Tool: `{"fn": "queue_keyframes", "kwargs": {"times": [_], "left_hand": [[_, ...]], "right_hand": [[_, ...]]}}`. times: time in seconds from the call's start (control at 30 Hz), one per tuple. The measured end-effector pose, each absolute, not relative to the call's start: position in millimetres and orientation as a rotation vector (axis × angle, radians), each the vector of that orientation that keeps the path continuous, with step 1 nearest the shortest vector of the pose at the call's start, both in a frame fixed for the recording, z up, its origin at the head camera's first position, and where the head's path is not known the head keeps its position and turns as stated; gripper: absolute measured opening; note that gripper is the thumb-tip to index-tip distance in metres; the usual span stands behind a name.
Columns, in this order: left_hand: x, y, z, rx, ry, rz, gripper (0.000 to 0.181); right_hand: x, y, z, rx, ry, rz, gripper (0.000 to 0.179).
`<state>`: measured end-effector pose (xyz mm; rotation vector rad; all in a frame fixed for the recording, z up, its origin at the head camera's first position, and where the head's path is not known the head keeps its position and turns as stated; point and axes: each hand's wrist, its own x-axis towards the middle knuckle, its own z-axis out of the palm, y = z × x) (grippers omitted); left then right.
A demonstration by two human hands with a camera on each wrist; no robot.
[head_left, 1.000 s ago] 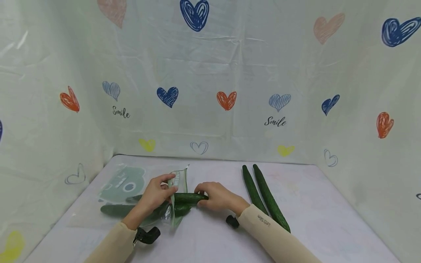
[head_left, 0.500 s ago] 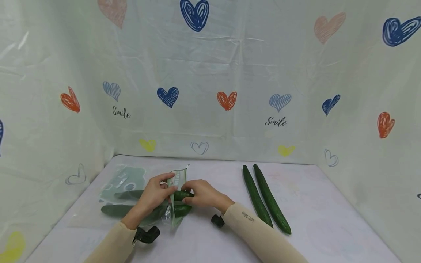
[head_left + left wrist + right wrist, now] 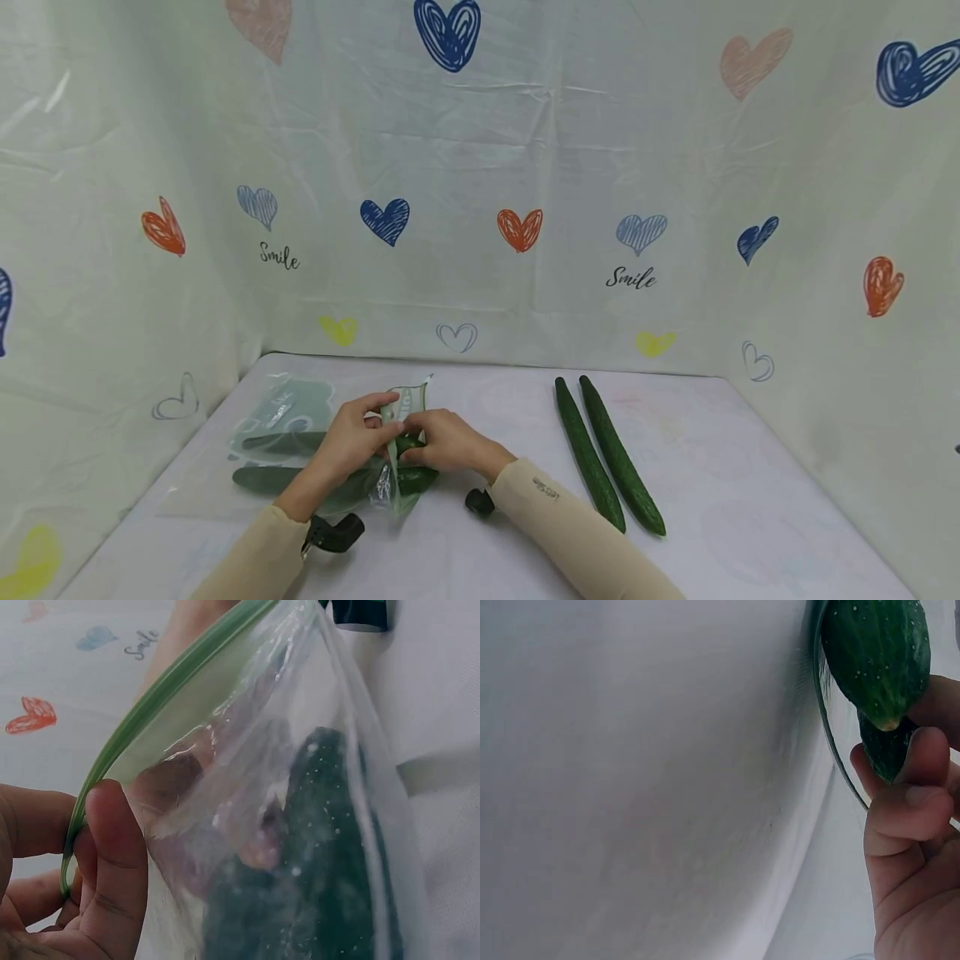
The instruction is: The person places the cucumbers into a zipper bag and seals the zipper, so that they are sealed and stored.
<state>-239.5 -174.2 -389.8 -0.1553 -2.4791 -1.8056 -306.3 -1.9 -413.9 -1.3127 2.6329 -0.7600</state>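
Note:
My left hand (image 3: 352,442) pinches the green-edged mouth of a clear zip bag (image 3: 300,404) between thumb and fingers; in the left wrist view the green zip strip (image 3: 142,716) bows away from the hand. One cucumber (image 3: 262,479) lies in the bag, its tip (image 3: 877,660) poking out of the opening. A second cucumber (image 3: 885,750), mostly inside the bag, is gripped by its near end in my right hand (image 3: 457,446), right at the bag mouth. Through the plastic, the left wrist view shows dark green cucumber (image 3: 322,825) and blurred right-hand fingers.
Two more cucumbers, the left one (image 3: 588,454) and the right one (image 3: 622,458), lie side by side on the white table (image 3: 750,500), right of the hands. A white curtain (image 3: 465,150) with printed hearts hangs behind and at both sides.
My right hand has moved left, pushing the gripped cucumber deeper into the bag, so less of it sticks out. The left hand keeps its hold on the bag mouth.

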Motion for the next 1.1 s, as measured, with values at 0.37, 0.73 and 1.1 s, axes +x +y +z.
{"fn": "queue_keyframes", "kwargs": {"times": [0.37,0.73,1.1], "left_hand": [[-239,-179,-388,-0.193,-2.481,-1.818,0.051],[-239,-181,-387,-0.190,-2.491,-1.791,0.051],[-238,-179,-384,-0.185,-2.500,-1.798,0.050]], "right_hand": [[-310,-11,-416,-1.296,2.607,-0.734,0.029],[-312,-10,-417,-1.215,2.532,-0.783,0.028],[-315,7,-417,-1.150,2.491,-0.836,0.025]]}}
